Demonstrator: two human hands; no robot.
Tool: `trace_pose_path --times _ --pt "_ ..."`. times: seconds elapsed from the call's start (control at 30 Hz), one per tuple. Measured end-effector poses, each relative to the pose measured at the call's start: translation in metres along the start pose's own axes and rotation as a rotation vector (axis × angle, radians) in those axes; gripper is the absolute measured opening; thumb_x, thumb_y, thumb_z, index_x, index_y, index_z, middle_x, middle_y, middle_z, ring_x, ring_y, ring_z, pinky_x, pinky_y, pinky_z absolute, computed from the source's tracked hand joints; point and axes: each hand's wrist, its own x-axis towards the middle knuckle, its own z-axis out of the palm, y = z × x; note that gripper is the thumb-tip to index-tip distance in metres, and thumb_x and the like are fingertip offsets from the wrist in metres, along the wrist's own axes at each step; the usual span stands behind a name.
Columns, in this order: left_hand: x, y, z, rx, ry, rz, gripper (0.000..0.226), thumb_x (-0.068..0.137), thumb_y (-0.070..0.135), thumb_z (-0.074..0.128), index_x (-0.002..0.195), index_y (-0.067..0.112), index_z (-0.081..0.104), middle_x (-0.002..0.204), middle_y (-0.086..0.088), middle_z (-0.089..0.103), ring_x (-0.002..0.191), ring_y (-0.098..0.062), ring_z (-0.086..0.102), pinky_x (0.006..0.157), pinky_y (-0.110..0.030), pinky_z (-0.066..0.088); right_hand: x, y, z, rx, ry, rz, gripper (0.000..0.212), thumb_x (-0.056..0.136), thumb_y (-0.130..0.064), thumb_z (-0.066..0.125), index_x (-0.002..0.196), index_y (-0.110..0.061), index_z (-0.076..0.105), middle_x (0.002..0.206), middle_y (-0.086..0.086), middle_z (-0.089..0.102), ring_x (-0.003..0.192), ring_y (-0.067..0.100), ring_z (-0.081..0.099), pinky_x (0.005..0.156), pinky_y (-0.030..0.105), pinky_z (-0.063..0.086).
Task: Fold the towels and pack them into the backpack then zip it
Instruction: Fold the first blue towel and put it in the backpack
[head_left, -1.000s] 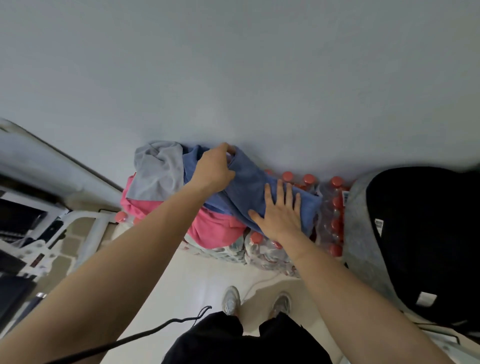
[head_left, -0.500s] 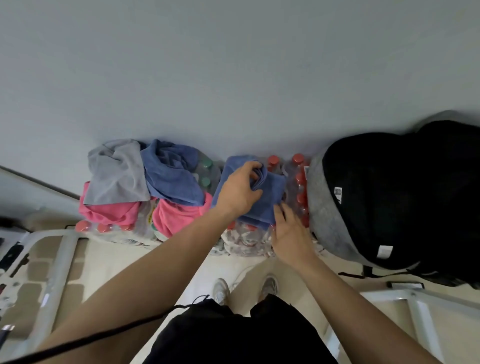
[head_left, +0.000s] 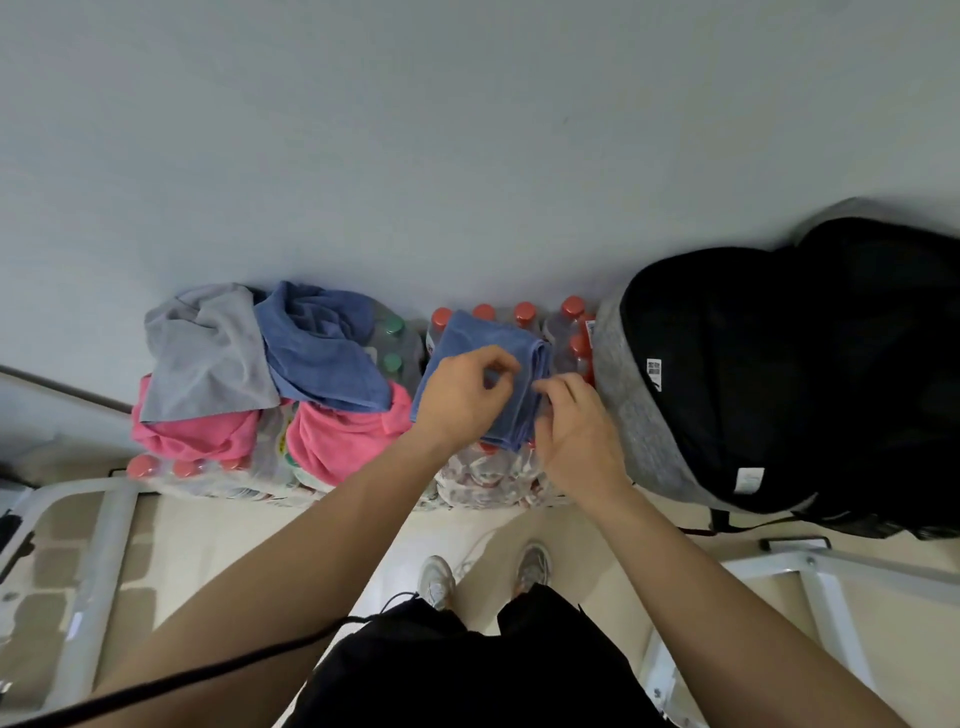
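A folded blue towel (head_left: 498, 345) lies on top of packs of red-capped bottles (head_left: 524, 314) by the wall. My left hand (head_left: 462, 395) rests on its left part with fingers curled, pinching the cloth. My right hand (head_left: 576, 431) grips the towel's right lower edge. To the right stands the black and grey backpack (head_left: 779, 374), its main opening wide and dark inside. Left of the folded towel is a heap of unfolded towels: a grey towel (head_left: 202, 353), another blue towel (head_left: 322, 353) and pink towels (head_left: 343, 441).
Shrink-wrapped bottle packs (head_left: 488, 483) line the wall under the towels, some with green caps (head_left: 392, 343). White metal frames stand at the lower left (head_left: 98, 525) and lower right (head_left: 831, 566). My feet (head_left: 483, 577) are on the beige floor.
The blue towel was pulled off the heap, moved right onto the bottles and folded smaller. Both hands now pinch it, where the right hand earlier pressed flat. The view shifted right toward the backpack.
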Motion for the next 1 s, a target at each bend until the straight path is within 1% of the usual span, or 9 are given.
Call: trace_pose_path --times 0.17,0.27,0.37,0.5,0.57,0.67,0.73,0.87,1.0 --pt "-0.001 -0.039 -0.003 0.499 0.086 0.25 0.048 0.081 0.031 0.069 0.125 0.016 0.062 0.135 -0.006 0.058 0.122 -0.032 0.052 0.094 -0.048 0.049 0.042 -0.023 0.012 -0.301 -0.153 -0.188 0.045 0.087 -0.021 0.057 0.131 -0.015 0.059 0.14 0.008 0.054 0.126 0.03 0.05 0.102 0.045 0.042" --pt "-0.008 -0.051 0.007 0.527 -0.1 0.196 0.075 0.087 0.047 0.061 0.151 0.018 0.034 0.16 -0.002 0.029 0.148 -0.025 0.024 0.116 -0.048 0.027 0.052 -0.007 0.021 -0.462 -0.369 -0.065 0.063 0.099 -0.036 0.043 0.153 -0.009 0.027 0.161 0.011 0.024 0.148 0.027 0.023 0.12 0.043 0.018" --pt "-0.015 -0.061 0.018 0.536 -0.174 0.176 0.073 0.098 0.053 0.04 0.158 0.02 0.012 0.165 0.004 0.004 0.153 -0.018 0.001 0.122 -0.047 0.008 0.052 0.011 0.025 -0.53 -0.545 0.044 0.072 0.103 -0.043 0.028 0.156 -0.006 -0.003 0.165 0.01 -0.004 0.153 0.021 -0.001 0.122 0.042 0.005" --pt "-0.012 -0.064 0.022 0.552 -0.271 0.143 0.072 0.101 0.053 0.032 0.158 0.021 0.003 0.165 0.005 -0.007 0.152 -0.017 -0.007 0.123 -0.048 0.002 0.053 0.012 0.031 -0.588 -0.62 0.052 0.072 0.104 -0.044 0.019 0.153 -0.003 -0.014 0.164 0.013 -0.015 0.152 0.023 -0.01 0.122 0.043 0.0" --pt "-0.004 -0.055 0.012 0.4 -0.304 0.113 0.071 0.098 0.046 0.045 0.157 0.021 0.016 0.165 0.004 0.005 0.152 -0.017 0.004 0.123 -0.046 0.007 0.058 0.007 0.028 -0.609 -0.651 0.074 0.072 0.103 -0.043 0.022 0.154 -0.004 -0.012 0.164 0.012 -0.012 0.152 0.023 -0.008 0.123 0.047 0.001" --pt "0.007 -0.051 -0.011 0.052 -0.011 0.042 0.039 0.093 0.02 0.057 0.131 0.016 0.057 0.139 -0.005 0.053 0.127 -0.027 0.049 0.105 -0.04 0.041 0.071 -0.002 0.019 -0.557 -0.503 0.016 0.068 0.098 -0.039 0.041 0.153 -0.006 0.02 0.162 0.012 0.02 0.148 0.027 0.018 0.12 0.047 0.018" --pt "0.012 -0.057 -0.019 0.107 0.11 -0.067 0.037 0.091 0.018 0.058 0.128 0.016 0.054 0.127 -0.01 0.055 0.112 -0.034 0.054 0.094 -0.045 0.045 0.085 -0.006 0.016 -0.48 -0.357 -0.081 0.056 0.095 -0.033 0.049 0.144 -0.009 0.039 0.147 0.011 0.042 0.134 0.029 0.039 0.111 0.043 0.032" --pt "0.018 -0.059 -0.02 0.217 -0.13 -0.358 0.049 0.094 0.034 0.059 0.129 0.005 0.041 0.124 -0.023 0.057 0.111 -0.043 0.056 0.086 -0.046 0.046 0.115 -0.006 0.018 -0.336 -0.524 -0.079 0.065 0.096 -0.033 0.055 0.151 -0.012 0.027 0.146 0.014 0.042 0.129 0.036 0.045 0.105 0.046 0.041" --pt "0.033 -0.063 -0.03 0.219 -0.229 -0.367 0.045 0.088 0.04 0.067 0.113 0.004 0.055 0.106 -0.016 0.065 0.105 -0.038 0.061 0.075 -0.036 0.043 0.127 -0.008 0.017 -0.304 -0.69 -0.026 0.078 0.08 -0.032 0.073 0.146 -0.016 0.035 0.138 0.013 0.052 0.121 0.036 0.054 0.094 0.044 0.049"
